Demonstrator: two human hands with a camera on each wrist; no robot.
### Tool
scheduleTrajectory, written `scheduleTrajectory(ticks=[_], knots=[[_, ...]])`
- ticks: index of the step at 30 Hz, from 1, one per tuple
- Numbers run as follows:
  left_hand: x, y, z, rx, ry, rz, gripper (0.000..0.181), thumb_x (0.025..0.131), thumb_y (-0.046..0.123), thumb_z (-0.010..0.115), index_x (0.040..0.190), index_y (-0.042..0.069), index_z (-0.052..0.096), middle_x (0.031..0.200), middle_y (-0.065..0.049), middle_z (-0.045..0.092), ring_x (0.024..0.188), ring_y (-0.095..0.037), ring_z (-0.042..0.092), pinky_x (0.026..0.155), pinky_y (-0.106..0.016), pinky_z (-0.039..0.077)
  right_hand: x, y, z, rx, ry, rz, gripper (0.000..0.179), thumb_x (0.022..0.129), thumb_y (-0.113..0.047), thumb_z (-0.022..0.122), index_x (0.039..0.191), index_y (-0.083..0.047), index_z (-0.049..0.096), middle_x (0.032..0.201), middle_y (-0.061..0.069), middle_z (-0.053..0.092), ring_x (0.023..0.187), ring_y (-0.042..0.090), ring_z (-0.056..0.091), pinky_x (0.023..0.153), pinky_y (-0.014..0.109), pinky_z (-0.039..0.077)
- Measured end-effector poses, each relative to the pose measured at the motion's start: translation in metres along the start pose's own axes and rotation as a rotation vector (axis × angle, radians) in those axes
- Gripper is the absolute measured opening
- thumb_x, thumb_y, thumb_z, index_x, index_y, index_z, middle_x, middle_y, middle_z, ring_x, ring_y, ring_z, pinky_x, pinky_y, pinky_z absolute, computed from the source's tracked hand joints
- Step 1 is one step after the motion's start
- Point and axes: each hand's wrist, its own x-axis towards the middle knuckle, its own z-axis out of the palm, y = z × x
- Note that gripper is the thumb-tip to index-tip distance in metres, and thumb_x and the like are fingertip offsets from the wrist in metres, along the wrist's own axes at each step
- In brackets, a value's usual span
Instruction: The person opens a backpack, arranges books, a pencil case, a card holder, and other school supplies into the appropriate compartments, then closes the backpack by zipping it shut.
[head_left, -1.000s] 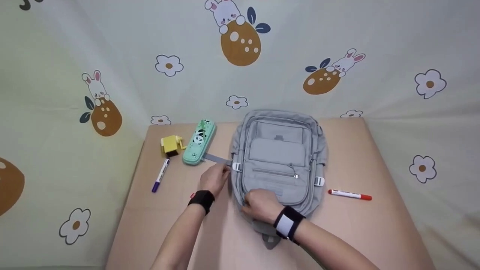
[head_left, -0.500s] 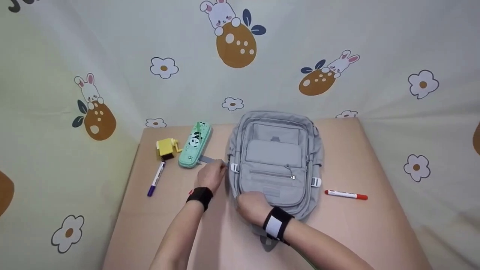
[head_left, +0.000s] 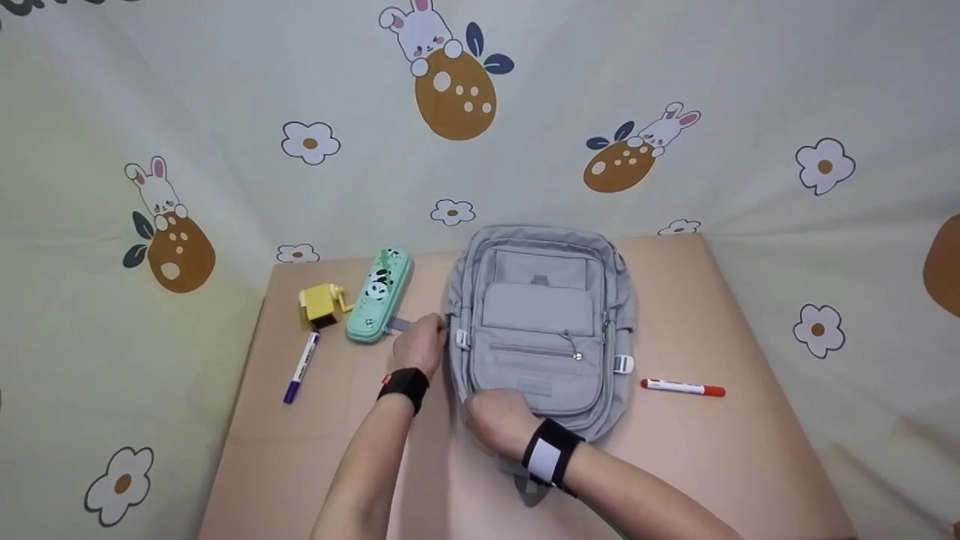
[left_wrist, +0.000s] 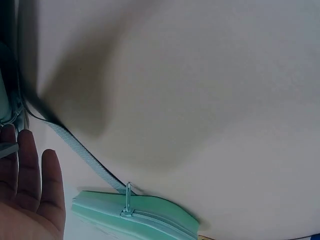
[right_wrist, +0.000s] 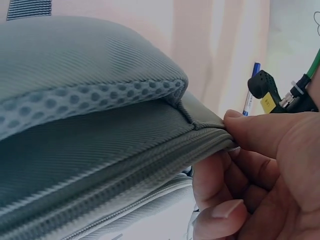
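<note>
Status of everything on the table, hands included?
Backpack: lying on the table, front panel up
Front zip: looks closed
Pencil case: closed
Strap: running from the backpack's side to the pencil case
Purple marker: capped
Red marker: capped
Yellow sharpener: crank fitted
Left hand: at the backpack's side, grip unclear
Right hand: pinching the backpack's edge

Your bag (head_left: 537, 306) is matt, ribbed cloth with smooth plastic buckles (head_left: 623, 364), a woven strap (left_wrist: 85, 152) and mesh padding (right_wrist: 90, 102).
</note>
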Motion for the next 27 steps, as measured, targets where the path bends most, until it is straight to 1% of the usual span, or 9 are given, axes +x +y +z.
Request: scheduleTrajectory(ticks=[5, 8, 13, 17, 20, 22, 23, 25, 27], knots=[[-0.005, 0.003, -0.005, -0.026, -0.013, 0.007, 0.006, 0.099, 0.018, 0.067, 0.099, 0.014, 0.072, 0.095, -0.002, 0.072, 0.086, -0.025, 0.068, 0.078, -0.046, 0.054, -0.002, 0.0, 0.002, 0.003, 0.023, 0.002, 0.028, 0.089, -0.023, 0.072, 0.067, -0.014, 0.057, 0.06, 0.0, 0.057, 0.05, 0.019, 0.057, 0.04, 0.038, 0.046], [-0.007, 0.004, -0.007, -0.036, -0.03, 0.005, 0.009, 0.099, 0.017, 0.066, 0.101, 0.014, 0.074, 0.097, -0.002, 0.073, 0.088, -0.024, 0.068, 0.08, -0.045, 0.054, -0.003, 0.002, 0.003, 0.029, 0.028, 0.007, 0.028, 0.089, -0.023, 0.072, 0.066, -0.015, 0.057, 0.059, -0.001, 0.057, 0.051, 0.019, 0.057, 0.041, 0.037, 0.044], [-0.012, 0.006, -0.012, -0.029, -0.043, -0.003, 0.012, 0.1, 0.019, 0.066, 0.106, 0.015, 0.075, 0.102, -0.002, 0.074, 0.093, -0.024, 0.07, 0.083, -0.045, 0.055, -0.004, 0.005, 0.005, 0.102, -0.017, 0.022, 0.026, 0.089, -0.018, 0.069, 0.066, -0.017, 0.058, 0.059, -0.002, 0.056, 0.054, 0.019, 0.058, 0.044, 0.036, 0.043], [-0.017, 0.009, -0.016, -0.034, -0.03, -0.009, 0.016, 0.101, 0.016, 0.064, 0.112, 0.014, 0.075, 0.108, -0.004, 0.075, 0.1, -0.027, 0.07, 0.087, -0.046, 0.054, -0.007, 0.008, 0.005, 0.15, -0.055, 0.035, 0.021, 0.089, -0.016, 0.07, 0.07, -0.017, 0.062, 0.062, -0.003, 0.059, 0.057, 0.017, 0.059, 0.048, 0.035, 0.045], [-0.021, 0.011, -0.018, -0.042, -0.018, -0.011, 0.022, 0.099, 0.011, 0.064, 0.119, 0.012, 0.073, 0.115, -0.007, 0.073, 0.106, -0.029, 0.069, 0.09, -0.047, 0.054, -0.011, 0.013, 0.005, 0.186, -0.058, 0.03, 0.015, 0.089, -0.015, 0.071, 0.075, -0.017, 0.067, 0.065, -0.005, 0.061, 0.058, 0.015, 0.059, 0.051, 0.034, 0.047], [-0.025, 0.013, -0.019, -0.041, 0.0, 0.013, 0.026, 0.098, 0.009, 0.065, 0.123, 0.011, 0.071, 0.12, -0.009, 0.071, 0.108, -0.03, 0.068, 0.09, -0.047, 0.053, -0.016, 0.016, 0.005, 0.206, -0.06, 0.028, 0.014, 0.088, -0.014, 0.072, 0.075, -0.017, 0.068, 0.065, -0.007, 0.061, 0.057, 0.013, 0.057, 0.052, 0.033, 0.046], [-0.028, 0.014, -0.02, -0.043, 0.011, 0.036, 0.028, 0.097, 0.008, 0.066, 0.125, 0.011, 0.07, 0.122, -0.009, 0.071, 0.109, -0.031, 0.067, 0.09, -0.047, 0.053, -0.018, 0.018, 0.005, 0.218, -0.06, 0.027, 0.013, 0.087, -0.014, 0.072, 0.076, -0.017, 0.068, 0.065, -0.008, 0.061, 0.057, 0.012, 0.056, 0.052, 0.032, 0.046], [-0.036, 0.017, -0.023, -0.039, 0.037, 0.121, 0.029, 0.096, 0.007, 0.067, 0.125, 0.01, 0.069, 0.122, -0.011, 0.069, 0.11, -0.031, 0.067, 0.09, -0.047, 0.053, -0.025, 0.023, 0.004, 0.236, -0.061, 0.026, 0.012, 0.087, -0.014, 0.073, 0.076, -0.018, 0.07, 0.065, -0.01, 0.06, 0.055, 0.009, 0.054, 0.051, 0.029, 0.045], [-0.048, 0.023, -0.027, -0.04, 0.03, 0.23, 0.028, 0.096, 0.009, 0.067, 0.124, 0.009, 0.07, 0.123, -0.01, 0.069, 0.112, -0.03, 0.065, 0.093, -0.046, 0.052, -0.033, 0.029, 0.004, 0.243, -0.061, 0.026, 0.011, 0.087, -0.016, 0.074, 0.077, -0.019, 0.071, 0.065, -0.012, 0.061, 0.054, 0.007, 0.052, 0.052, 0.028, 0.045]])
